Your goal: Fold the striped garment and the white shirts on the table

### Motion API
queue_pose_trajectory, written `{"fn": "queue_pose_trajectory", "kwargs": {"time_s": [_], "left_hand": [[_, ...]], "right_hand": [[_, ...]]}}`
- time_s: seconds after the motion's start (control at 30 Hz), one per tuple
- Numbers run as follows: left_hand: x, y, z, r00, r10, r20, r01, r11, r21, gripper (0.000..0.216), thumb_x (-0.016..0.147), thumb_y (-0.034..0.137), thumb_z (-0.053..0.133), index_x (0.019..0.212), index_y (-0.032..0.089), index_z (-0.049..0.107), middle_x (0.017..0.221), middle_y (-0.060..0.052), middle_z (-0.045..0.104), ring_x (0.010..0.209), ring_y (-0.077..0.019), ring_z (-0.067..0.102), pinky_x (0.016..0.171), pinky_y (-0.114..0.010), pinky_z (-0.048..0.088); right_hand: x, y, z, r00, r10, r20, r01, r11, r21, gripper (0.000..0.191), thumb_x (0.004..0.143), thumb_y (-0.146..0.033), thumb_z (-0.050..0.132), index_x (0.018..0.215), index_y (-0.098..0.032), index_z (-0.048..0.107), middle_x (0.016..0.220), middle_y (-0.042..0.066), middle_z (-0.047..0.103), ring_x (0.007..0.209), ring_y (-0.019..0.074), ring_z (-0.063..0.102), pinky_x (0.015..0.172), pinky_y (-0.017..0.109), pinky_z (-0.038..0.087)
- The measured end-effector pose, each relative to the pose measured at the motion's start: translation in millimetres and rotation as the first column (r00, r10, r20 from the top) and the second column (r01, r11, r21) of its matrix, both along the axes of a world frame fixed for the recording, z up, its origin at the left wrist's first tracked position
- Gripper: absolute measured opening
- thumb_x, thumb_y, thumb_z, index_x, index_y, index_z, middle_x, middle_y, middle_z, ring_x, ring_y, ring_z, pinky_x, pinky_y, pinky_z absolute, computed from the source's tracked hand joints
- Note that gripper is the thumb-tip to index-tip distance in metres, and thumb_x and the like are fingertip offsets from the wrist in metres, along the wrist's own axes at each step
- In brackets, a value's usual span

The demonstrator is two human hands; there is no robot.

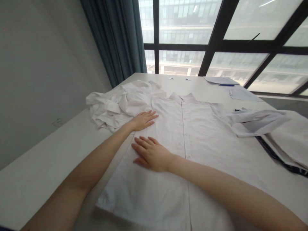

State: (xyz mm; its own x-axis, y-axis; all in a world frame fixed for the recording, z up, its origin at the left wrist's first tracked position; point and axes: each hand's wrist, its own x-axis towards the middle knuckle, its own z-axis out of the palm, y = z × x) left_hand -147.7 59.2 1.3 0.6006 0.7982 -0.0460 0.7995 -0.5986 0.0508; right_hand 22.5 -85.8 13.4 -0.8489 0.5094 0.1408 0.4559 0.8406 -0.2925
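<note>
A white button-front shirt (pixel 207 138) lies spread face up on the table, its collar toward the window and its hem toward me. My left hand (pixel 144 120) rests flat on the shirt's left side, below the shoulder, fingers stretched out. Nearer to me, my right hand (pixel 152 154) lies palm down on the same side of the shirt, reaching across the button line with its fingers extended. Neither hand grips the cloth. My right forearm covers part of the shirt's lower front.
A crumpled heap of white cloth (pixel 115 102) sits beyond my left hand. More folded white cloth (pixel 288 134) lies at the right, over something black. Papers (pixel 221 81) and a blue pen (pixel 226 85) are near the window end of the white table (pixel 36 166).
</note>
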Motion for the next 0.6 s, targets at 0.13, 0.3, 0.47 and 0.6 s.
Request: {"fn": "queue_pose_trajectory", "kwargs": {"time_s": [0.13,0.3,0.47,0.6], "left_hand": [[-1,1,-1.6,1.000,-0.006,0.004,0.006,1.000,-0.005,0.052,0.103,0.044,0.022,0.153,0.029,0.026,0.162,-0.002,0.018,0.149,-0.0218,0.017,0.118,-0.038,0.015],[-3,4,-5.0,1.000,-0.011,0.016,0.011,1.000,-0.015,0.053,0.103,0.046,0.022,0.153,0.031,0.024,0.162,-0.002,0.017,0.149,-0.0226,0.016,0.118,-0.039,0.014],[-3,4,-3.0,1.000,-0.012,0.021,0.012,1.000,-0.022,0.053,0.103,0.047,0.022,0.153,0.031,0.025,0.162,-0.002,0.018,0.149,-0.0231,0.016,0.118,-0.039,0.014],[-1,0,-0.2,1.000,-0.002,0.013,0.002,1.000,-0.021,0.052,0.103,0.045,0.022,0.153,0.030,0.025,0.162,-0.003,0.018,0.149,-0.0225,0.016,0.118,-0.039,0.014]], "right_hand": [[-12,-25,-5.1,0.995,0.103,0.006,-0.103,0.994,0.026,0.066,0.098,-0.051,0.038,0.149,-0.008,0.035,0.158,0.017,0.029,0.146,0.0276,0.025,0.119,0.045,0.021],[-7,-77,-4.2,0.962,0.272,-0.038,-0.269,0.961,0.063,0.064,0.099,-0.053,0.036,0.149,-0.014,0.036,0.157,0.007,0.033,0.145,0.0236,0.027,0.121,0.040,0.017],[-3,-83,5.4,0.914,0.402,-0.057,-0.400,0.915,0.047,0.054,0.100,-0.049,0.037,0.147,-0.022,0.039,0.155,-0.002,0.039,0.145,0.0194,0.027,0.122,0.039,0.014],[19,-44,24.6,0.938,0.339,-0.073,-0.343,0.938,-0.055,0.051,0.102,-0.045,0.034,0.148,-0.021,0.038,0.157,0.002,0.035,0.144,0.0137,0.028,0.118,0.032,0.024]]}}
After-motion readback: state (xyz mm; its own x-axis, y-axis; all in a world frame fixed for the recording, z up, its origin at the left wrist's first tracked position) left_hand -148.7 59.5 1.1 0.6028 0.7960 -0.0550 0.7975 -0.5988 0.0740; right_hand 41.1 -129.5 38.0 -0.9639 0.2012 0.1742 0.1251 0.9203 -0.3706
